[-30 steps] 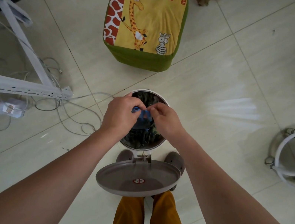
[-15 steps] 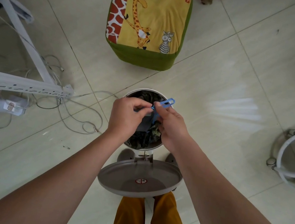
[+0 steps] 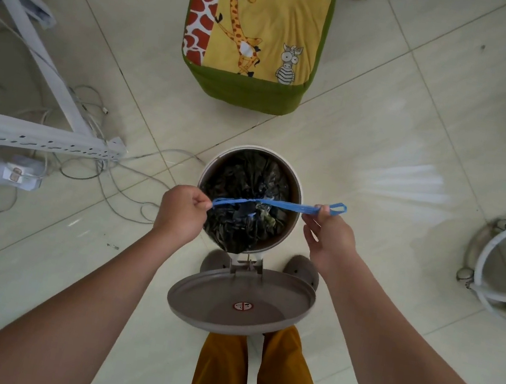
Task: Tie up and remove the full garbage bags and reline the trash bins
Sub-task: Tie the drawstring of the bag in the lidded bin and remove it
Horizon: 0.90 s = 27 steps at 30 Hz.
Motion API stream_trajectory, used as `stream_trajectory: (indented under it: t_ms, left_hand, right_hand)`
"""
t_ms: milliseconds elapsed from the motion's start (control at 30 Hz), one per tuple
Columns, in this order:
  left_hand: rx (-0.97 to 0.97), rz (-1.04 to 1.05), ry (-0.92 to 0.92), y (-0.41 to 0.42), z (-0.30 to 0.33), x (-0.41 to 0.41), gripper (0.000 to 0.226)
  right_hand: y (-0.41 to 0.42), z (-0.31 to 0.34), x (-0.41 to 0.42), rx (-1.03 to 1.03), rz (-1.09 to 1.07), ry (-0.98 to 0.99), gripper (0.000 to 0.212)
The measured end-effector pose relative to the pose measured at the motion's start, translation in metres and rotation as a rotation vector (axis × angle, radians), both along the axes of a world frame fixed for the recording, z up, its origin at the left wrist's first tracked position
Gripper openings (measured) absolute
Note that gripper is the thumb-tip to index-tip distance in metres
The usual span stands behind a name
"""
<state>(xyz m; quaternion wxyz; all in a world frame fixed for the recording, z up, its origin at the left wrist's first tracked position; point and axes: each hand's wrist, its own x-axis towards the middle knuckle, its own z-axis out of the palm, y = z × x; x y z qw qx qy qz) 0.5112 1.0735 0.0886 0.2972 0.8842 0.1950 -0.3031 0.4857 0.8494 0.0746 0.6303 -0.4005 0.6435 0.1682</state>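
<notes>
You are pulling the blue drawstring (image 3: 279, 203) taut over the black garbage bag (image 3: 244, 204) sitting in the open bin (image 3: 297, 199), left hand (image 3: 182, 211) and right hand (image 3: 330, 233) each pinching an end (pull evenly outward, keeping the knot centred).

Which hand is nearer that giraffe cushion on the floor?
Left. The left hand lies below the giraffe cushion, slightly leftward; the right hand sits farther off, down-right.
</notes>
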Motion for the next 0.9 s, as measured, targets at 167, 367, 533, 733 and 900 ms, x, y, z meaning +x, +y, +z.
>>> stream_trajectory:
  t_ms: [167, 367, 533, 733, 900]
  left_hand:
    - [-0.244, 0.072, -0.072, -0.027, 0.017, 0.016, 0.017]
    - [-0.745, 0.5, 0.059, -0.063, 0.022, 0.017, 0.029]
    - [-0.659, 0.702, 0.053, -0.045, 0.001, 0.016, 0.032]
    - [-0.401, 0.119, -0.001, -0.053, 0.002, 0.01, 0.014]
    - [-0.42, -0.145, 0.019, -0.06, 0.005, 0.009, 0.018]
  right_hand:
    - [0.005, 0.012, -0.007, 0.228, -0.037, -0.225, 0.031]
    - [0.018, 0.019, 0.006, 0.209, 0.032, -0.262, 0.024]
    - [0.0, 0.015, 0.016, 0.006, 0.135, -0.143, 0.019]
    - [-0.005, 0.03, 0.01, 0.005, 0.305, -0.253, 0.02]
    - [-0.002, 0.053, 0.019, 0.089, 0.323, -0.378, 0.019]
